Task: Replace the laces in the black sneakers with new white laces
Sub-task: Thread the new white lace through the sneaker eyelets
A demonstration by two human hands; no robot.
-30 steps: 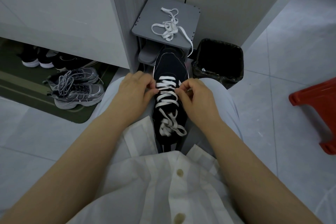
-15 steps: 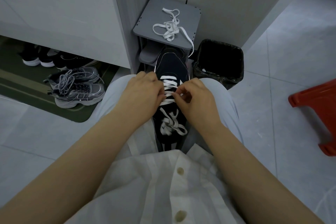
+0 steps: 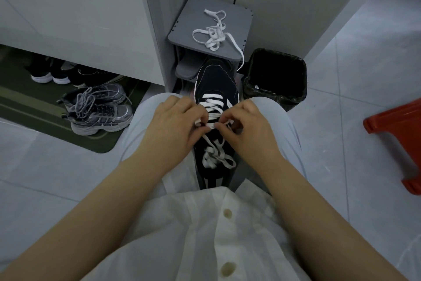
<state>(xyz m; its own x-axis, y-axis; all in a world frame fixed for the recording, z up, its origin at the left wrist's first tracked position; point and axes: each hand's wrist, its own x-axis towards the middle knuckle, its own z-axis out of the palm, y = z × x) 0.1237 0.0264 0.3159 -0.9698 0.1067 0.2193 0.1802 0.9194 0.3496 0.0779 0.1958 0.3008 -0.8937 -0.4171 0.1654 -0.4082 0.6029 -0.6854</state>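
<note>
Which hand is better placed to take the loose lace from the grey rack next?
Probably the right hand. The loose lace hangs off the right front corner of the grey rack, on that hand's side of the black sneaker; the left hand would cross the shoe. Both pinch the threaded lace.

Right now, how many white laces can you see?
2. The threaded lace is in the black sneaker, pinched by the left hand and right hand; the loose lace lies on the grey stand. Others may be hidden.
</note>
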